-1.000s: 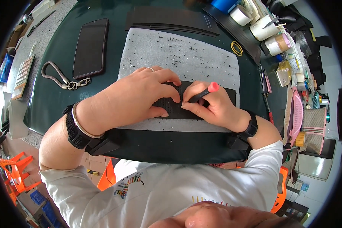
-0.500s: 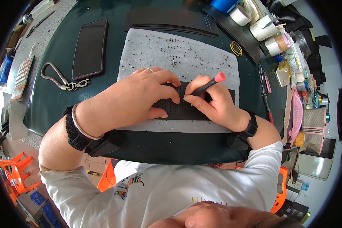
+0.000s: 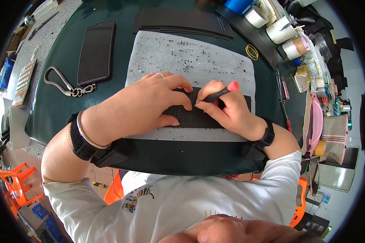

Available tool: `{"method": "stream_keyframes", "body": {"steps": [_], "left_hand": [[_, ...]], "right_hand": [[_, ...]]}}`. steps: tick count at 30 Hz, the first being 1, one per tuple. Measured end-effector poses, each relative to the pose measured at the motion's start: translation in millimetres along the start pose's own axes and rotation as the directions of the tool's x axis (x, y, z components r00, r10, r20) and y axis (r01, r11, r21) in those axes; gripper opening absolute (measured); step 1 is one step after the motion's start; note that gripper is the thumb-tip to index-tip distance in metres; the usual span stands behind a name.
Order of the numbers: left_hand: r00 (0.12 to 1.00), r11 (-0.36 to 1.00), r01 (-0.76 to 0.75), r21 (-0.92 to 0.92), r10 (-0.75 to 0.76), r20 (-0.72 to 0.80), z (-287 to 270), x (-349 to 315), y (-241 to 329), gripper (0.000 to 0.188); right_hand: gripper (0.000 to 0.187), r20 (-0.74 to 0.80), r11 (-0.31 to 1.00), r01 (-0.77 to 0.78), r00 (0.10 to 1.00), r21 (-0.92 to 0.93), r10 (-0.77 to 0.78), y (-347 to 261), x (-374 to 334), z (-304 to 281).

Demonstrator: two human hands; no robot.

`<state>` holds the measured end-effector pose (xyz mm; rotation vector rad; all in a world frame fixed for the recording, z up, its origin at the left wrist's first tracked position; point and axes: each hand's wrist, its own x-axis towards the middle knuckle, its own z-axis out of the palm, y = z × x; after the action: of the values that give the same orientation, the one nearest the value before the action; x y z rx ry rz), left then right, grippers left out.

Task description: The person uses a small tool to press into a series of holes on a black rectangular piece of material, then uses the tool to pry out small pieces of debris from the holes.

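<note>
Observed a black pen-shaped tool (image 3: 218,94) pinched firmly between thumb and fingers of the right hand (image 3: 234,109), tilted, with its pink-red cap (image 3: 233,86) up and to the right of the grip. Could not make out the lower tip, hidden by the fingers; unable to judge contact with the work below.

Located the black sheet (image 3: 209,120) directly beneath this grip, flat, extending past it to left and right. Noted small marks in rows (image 3: 186,116) on it, just left of the grip; unable to tell holes from dots.

Found the left hand (image 3: 138,103) just left of the grip, curled over the sheet, thumb well apart from fingers, nothing pinched between.

Recorded a pale mat (image 3: 150,48) under the sheet, strewn with black bits (image 3: 186,62) beyond the grip. Also logged yellow bands (image 3: 252,52) beyond and right of the grip, a stack of dark sheets (image 3: 182,19) farther beyond, and a phone (image 3: 96,52) well apart to the left.
</note>
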<state>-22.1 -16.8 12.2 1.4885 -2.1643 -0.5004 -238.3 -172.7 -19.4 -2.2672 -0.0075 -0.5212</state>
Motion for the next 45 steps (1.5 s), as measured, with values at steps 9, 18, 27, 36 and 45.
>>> {"method": "stream_keyframes", "body": {"steps": [9, 18, 27, 36, 45], "left_hand": [[1.0, 1.0, 0.005, -0.017, -0.005, -0.003, 1, -1, -1, 0.033], [1.0, 1.0, 0.01, -0.026, -0.01, 0.0, 1, 0, -1, 0.036], [1.0, 1.0, 0.015, -0.009, -0.015, 0.0, 0, 0, 0, 0.036], [1.0, 1.0, 0.017, -0.014, -0.017, 0.009, 1, 0, -1, 0.037], [1.0, 1.0, 0.013, -0.017, -0.013, 0.012, 1, 1, -1, 0.036]], "right_hand": [[0.011, 0.004, 0.995, -0.092, 0.996, 0.027, 0.092, -3, 2, -1], [0.01, -0.014, 0.996, -0.094, 0.995, -0.001, 0.094, -1, 5, 1], [0.011, -0.02, 0.99, -0.087, 0.996, -0.11, 0.086, -2, 10, -2], [0.009, -0.044, 0.991, -0.11, 0.993, -0.08, 0.106, -2, 11, -1], [0.009, -0.091, 0.989, -0.149, 0.985, 0.014, 0.149, 1, 11, 0]]}}
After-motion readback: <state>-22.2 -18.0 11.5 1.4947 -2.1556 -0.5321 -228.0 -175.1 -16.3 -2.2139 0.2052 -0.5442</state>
